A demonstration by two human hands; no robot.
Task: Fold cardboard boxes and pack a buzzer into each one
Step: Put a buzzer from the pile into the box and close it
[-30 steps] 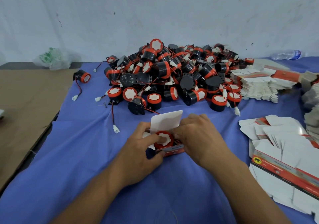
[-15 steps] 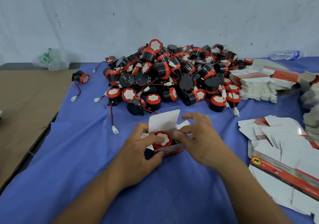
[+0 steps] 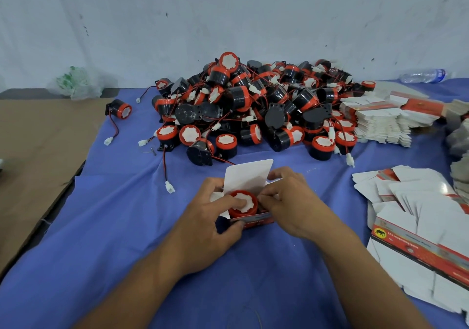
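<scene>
Clamping the small red-and-white cardboard box (image 3: pixel 256 221) in the left hand (image 3: pixel 203 217): thumb against the near printed wall, forefinger pressing down on the white face of the round black buzzer with the red rim (image 3: pixel 242 203) seated inside. Pinching at that buzzer's right rim with the right hand (image 3: pixel 291 207), thumb and forefinger tips together, remaining fingers curled above the far side flap. Down on the wrinkled blue cloth (image 3: pixel 114 227) with the box, front and centre, white lid flap upright behind the buzzer, not yet closed. Further back, apart from both hands, a big tangled heap of black-and-red buzzers with red wires and white plugs (image 3: pixel 253 105). Off to the heap's left, one stray black-and-red buzzer (image 3: pixel 119 109) lying alone on its side. Over on the right, a loose spread of flat white box blanks (image 3: pixel 418 214), and behind it a neat stack of folded-flat cartons (image 3: pixel 380 123) touching the heap's edge. By the wall, a clear plastic bottle (image 3: pixel 421 75) on its side, and at far left a crumpled translucent plastic bag (image 3: pixel 76 82).
</scene>
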